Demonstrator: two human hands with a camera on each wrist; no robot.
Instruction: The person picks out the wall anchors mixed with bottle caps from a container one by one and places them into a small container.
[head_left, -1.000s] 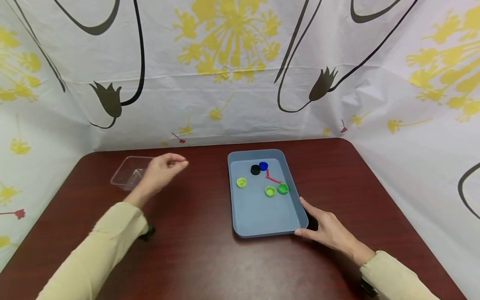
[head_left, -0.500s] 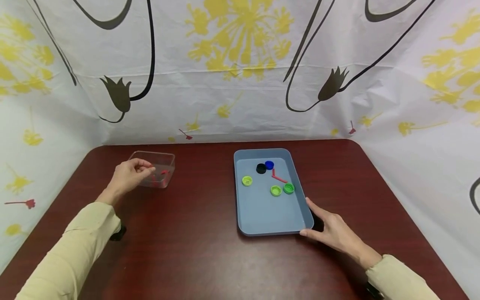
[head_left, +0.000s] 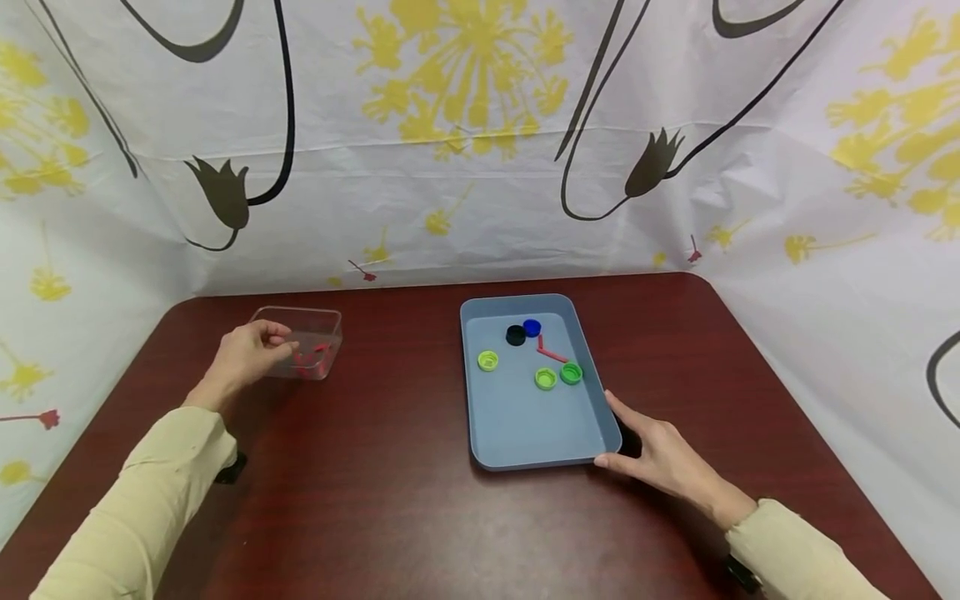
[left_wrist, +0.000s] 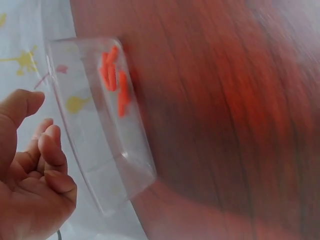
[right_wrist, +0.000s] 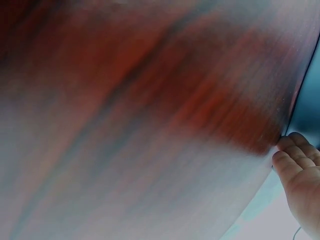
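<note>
At the far left, my left hand (head_left: 243, 354) hovers at the near left side of a clear plastic box (head_left: 330, 321). Inside the box lie several short red sticks (left_wrist: 109, 72). The left wrist view shows the thumb apart from the loosely curled fingers, with nothing between them. My right hand (head_left: 663, 458) touches the near right corner of a blue-grey tray (head_left: 540, 433), fingers along its side and thumb at its front edge. In the tray are a black cap (head_left: 515, 335), a blue cap (head_left: 532, 327), light green caps (head_left: 546, 378), a green cap (head_left: 571, 372) and red sticks (head_left: 552, 355).
Both box and tray stand on a dark red-brown wooden table (head_left: 375, 483). A white cloth (head_left: 420, 200) with yellow and grey plant prints hangs behind the table and along its sides.
My left hand has moved left and down, from above and right of the box to its near left side, and its fingertips have parted. The right hand stays at the tray's corner.
</note>
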